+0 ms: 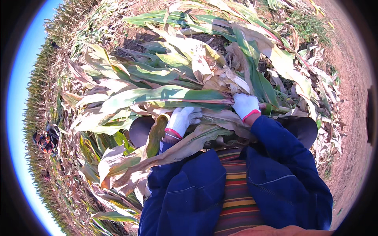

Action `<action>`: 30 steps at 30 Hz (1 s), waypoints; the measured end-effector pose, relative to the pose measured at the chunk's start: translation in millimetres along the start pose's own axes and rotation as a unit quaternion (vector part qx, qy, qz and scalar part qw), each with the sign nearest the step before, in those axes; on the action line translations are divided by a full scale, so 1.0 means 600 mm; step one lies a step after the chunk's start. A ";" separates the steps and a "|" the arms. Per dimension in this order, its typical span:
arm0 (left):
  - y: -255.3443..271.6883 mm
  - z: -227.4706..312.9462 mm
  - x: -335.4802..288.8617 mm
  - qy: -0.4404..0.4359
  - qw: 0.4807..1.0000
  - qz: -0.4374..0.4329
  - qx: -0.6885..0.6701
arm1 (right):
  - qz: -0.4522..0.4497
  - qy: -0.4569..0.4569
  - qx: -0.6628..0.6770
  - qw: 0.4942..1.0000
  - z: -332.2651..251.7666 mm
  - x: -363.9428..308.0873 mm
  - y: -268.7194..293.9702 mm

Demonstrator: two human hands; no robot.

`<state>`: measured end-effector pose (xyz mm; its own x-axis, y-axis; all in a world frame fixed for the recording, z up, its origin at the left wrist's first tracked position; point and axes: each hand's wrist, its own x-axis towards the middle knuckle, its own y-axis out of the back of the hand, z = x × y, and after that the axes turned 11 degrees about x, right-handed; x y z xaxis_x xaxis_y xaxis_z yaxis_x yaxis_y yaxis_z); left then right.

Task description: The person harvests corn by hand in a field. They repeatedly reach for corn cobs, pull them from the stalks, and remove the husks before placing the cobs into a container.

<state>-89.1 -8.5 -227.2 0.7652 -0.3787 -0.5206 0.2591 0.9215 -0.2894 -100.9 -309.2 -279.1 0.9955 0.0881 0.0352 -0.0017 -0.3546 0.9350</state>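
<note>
A heap of cut corn stalks with long green and dried leaves (165,94) lies before me and over my lap. My right hand (246,106), in a white glove with a red cuff, is closed round a corn stalk (271,109) whose bare end shows to its right. Pale dry husks (235,80) stick up just beyond that hand. My left hand (183,120), gloved the same way, has its fingers curled in among the leaves; what they hold is hidden. One long withered leaf (185,143) crosses in front of my left wrist.
Bare brown soil (350,118) runs along the right side. Standing corn (35,102) lines the left edge, with litter of dry leaves before it. A person in dark and orange clothing (48,139) is far off at the left. My dark knees (141,131) flank the heap.
</note>
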 end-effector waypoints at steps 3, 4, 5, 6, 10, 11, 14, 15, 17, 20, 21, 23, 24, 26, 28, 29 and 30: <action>-0.003 0.067 -0.067 0.029 0.980 -0.002 0.197 | -0.016 -0.018 -0.014 1.000 -0.010 -0.010 0.011; 0.001 0.084 -0.092 -0.027 0.984 -0.025 0.176 | -0.016 -0.011 -0.008 1.000 -0.015 -0.009 0.010; -0.001 0.102 -0.104 -0.070 0.989 -0.023 0.131 | -0.018 -0.010 -0.007 1.000 -0.013 -0.012 0.008; -0.007 0.124 -0.115 -0.118 0.986 -0.018 0.116 | -0.013 -0.005 0.001 1.000 -0.011 -0.016 0.010; 0.021 0.170 -0.098 -0.263 0.890 0.255 0.272 | 0.005 0.037 0.047 0.998 -0.025 -0.044 0.028; 0.020 0.185 -0.103 -0.288 0.843 0.331 0.311 | 0.011 0.046 0.059 0.997 -0.025 -0.054 0.029; 0.140 0.202 -0.058 -0.272 0.674 0.572 0.379 | 0.001 0.012 0.078 0.997 0.001 -0.080 0.023; 0.177 0.200 -0.073 -0.204 0.637 0.629 0.395 | -0.001 0.018 0.088 0.996 -0.001 -0.082 0.022; 0.261 0.205 -0.059 -0.181 0.566 0.694 0.407 | 0.011 0.022 0.093 0.995 0.001 -0.083 0.018; 0.345 0.221 -0.013 -0.158 0.481 0.759 0.409 | 0.018 0.011 0.091 0.996 0.023 -0.097 0.022; 0.392 0.222 -0.010 -0.223 0.496 0.775 0.322 | 0.019 0.014 0.096 0.995 0.022 -0.097 0.020; 0.523 0.212 -0.064 -0.009 0.500 0.723 0.476 | -0.006 0.036 0.111 0.993 -0.003 -0.083 0.014; 0.539 0.224 -0.058 0.027 0.535 0.690 0.486 | -0.006 0.032 0.112 0.993 -0.005 -0.085 0.020; 0.507 0.204 -0.045 -0.168 0.698 0.650 0.250 | -0.019 0.019 0.092 0.995 0.010 -0.088 0.032; 0.442 0.217 -0.038 -0.265 0.741 0.597 0.156 | -0.029 0.024 0.083 0.996 0.018 -0.093 0.056; 0.387 0.217 -0.033 -0.267 0.732 0.597 0.191 | -0.025 0.016 0.079 0.996 0.036 -0.099 0.057; 0.371 0.212 -0.039 -0.296 0.726 0.589 0.197 | -0.024 0.018 0.080 0.996 0.060 -0.100 0.056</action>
<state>25.8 216.6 -177.7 0.6814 0.6882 0.2491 -0.7210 0.5727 0.3900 -157.2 -359.7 -262.6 0.9899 0.1415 0.0073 0.0641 -0.4936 0.8673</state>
